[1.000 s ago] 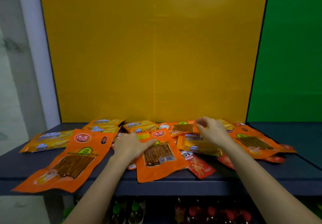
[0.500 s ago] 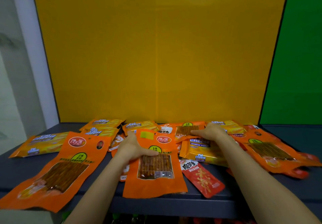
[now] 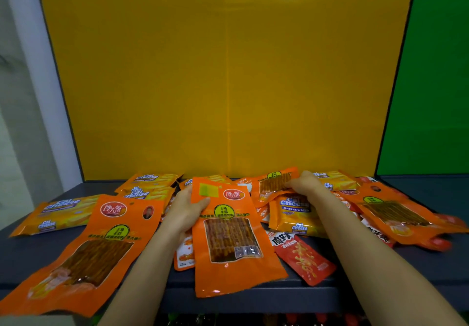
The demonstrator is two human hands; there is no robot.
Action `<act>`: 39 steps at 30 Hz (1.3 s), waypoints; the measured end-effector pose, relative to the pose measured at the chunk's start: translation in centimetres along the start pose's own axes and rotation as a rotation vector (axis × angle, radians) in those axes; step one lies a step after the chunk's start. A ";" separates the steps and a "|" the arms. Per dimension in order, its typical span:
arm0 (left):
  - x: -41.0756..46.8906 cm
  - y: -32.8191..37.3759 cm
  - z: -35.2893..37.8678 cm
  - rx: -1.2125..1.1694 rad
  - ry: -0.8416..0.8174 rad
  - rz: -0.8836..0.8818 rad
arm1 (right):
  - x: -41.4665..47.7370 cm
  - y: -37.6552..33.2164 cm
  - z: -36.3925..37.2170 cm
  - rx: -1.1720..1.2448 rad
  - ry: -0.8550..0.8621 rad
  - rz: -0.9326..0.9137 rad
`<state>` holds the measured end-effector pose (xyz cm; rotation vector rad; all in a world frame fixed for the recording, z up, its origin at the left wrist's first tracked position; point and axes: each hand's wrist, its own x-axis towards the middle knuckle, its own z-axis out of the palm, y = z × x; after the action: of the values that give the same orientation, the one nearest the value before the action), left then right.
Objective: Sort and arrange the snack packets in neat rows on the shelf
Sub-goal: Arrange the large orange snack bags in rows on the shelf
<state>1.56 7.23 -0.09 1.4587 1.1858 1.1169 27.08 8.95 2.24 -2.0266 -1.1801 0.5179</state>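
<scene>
Our left hand (image 3: 186,210) grips the tall orange stick packet (image 3: 228,239) by its upper left corner, thumb on top and fingers underneath. The pouch tips up off the pile, and its lower end reaches the shelf's front edge at 6 o'clock. We judge the corner grip is chosen to lift it clear without dragging its neighbours.

Our right hand (image 3: 304,185), at 1 o'clock from the left, pinches the right edge of a smaller orange packet (image 3: 274,183) at the back of the heap. That packet rides tilted over a Cal Cheese wafer pack (image 3: 291,215). Holding two like packets at once looks to us like gathering one kind before laying a row.

Outward from the tall packet, a red pouch (image 3: 304,258) lies just beside its lower right at 5 o'clock. A small white-and-orange sachet (image 3: 183,256) peeks from under its left edge at 8 o'clock. A large orange packet (image 3: 94,247) lies flat at 9 o'clock. A long Cal Cheese pack (image 3: 55,212) sits at 10 o'clock, and a pair of Cal Cheese packs (image 3: 149,185) overlap at 11. At 3 o'clock another big orange packet (image 3: 390,211) overlaps red ones.

All of it rests on the dark shelf (image 3: 22,257) before the yellow back panel (image 3: 228,72). No row is formed yet, so we judge the sorting barely begun.
</scene>
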 end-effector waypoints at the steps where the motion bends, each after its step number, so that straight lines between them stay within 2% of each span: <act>1: 0.1 -0.1 0.0 -0.011 0.008 -0.002 | 0.1 -0.1 0.0 0.055 0.012 0.003; 8: 0.5 0.5 -0.2 -0.194 0.094 0.029 | -0.2 0.1 -1.7 0.414 0.054 0.048; 14: 1.1 2.2 -0.8 -0.306 0.137 0.122 | -3.6 1.3 -4.2 0.598 0.124 -0.042; 20: 1.5 5.0 1.2 -0.335 0.057 0.198 | -9.3 4.1 -8.1 0.747 0.168 -0.080; 32: -2.3 8.7 16.7 -0.360 -0.262 0.136 | -16.4 16.6 -20.1 0.781 0.350 -0.012; 39: -7.6 9.7 28.9 -0.369 -0.326 0.081 | -19.2 25.3 -28.6 0.779 0.408 0.053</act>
<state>30.48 -4.45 3.95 1.3435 0.6600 1.0386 50.56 -26.73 1.70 -1.3909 -0.5483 0.4632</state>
